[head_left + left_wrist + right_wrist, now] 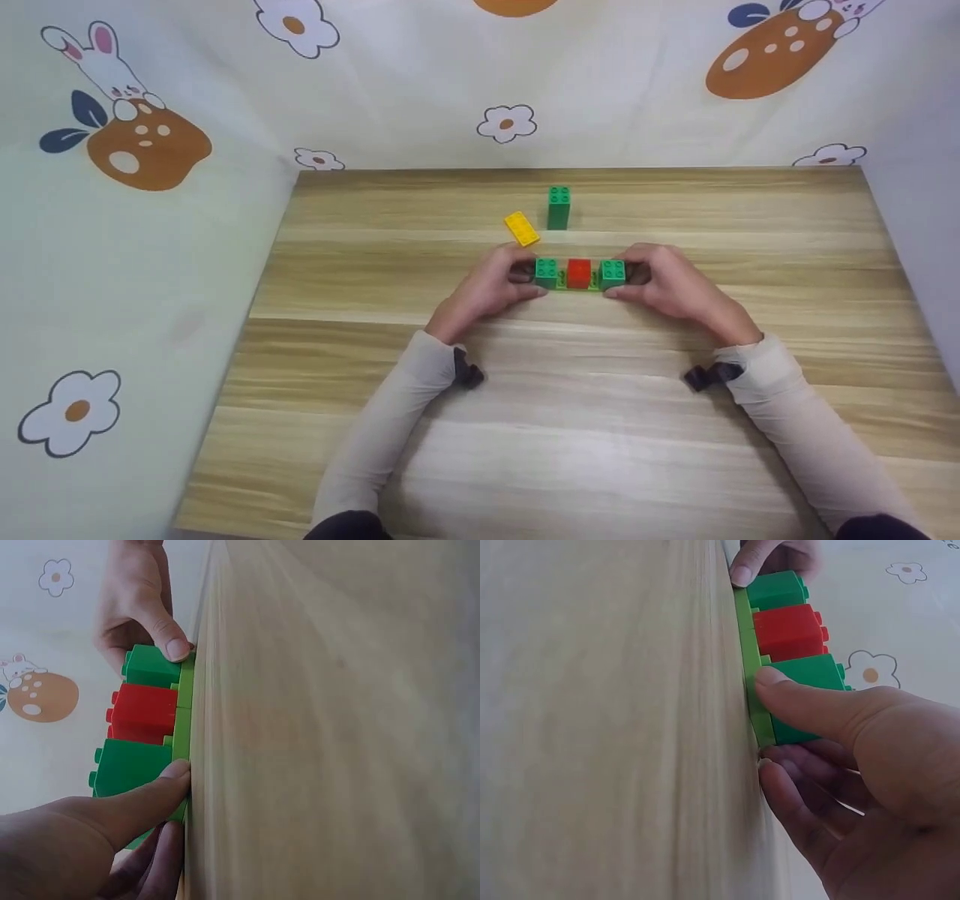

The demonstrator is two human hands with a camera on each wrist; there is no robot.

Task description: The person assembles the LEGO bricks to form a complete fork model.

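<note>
Desk (585,457): wood-grain top, pale tan with darker streaks running roughly parallel to the far edge; a whitish sheen brightens the middle of its near half. Far wall (412,112): cream covering with faint folds, rising behind the far edge; printed white flowers (507,124) with brown centres and, toward the far right corner, a brown spotted fruit (776,56). Left wall (195,262): same pattern, including a white rabbit (116,75) above a second fruit. Right wall (919,187): pale, bluish, along the right edge.
</note>
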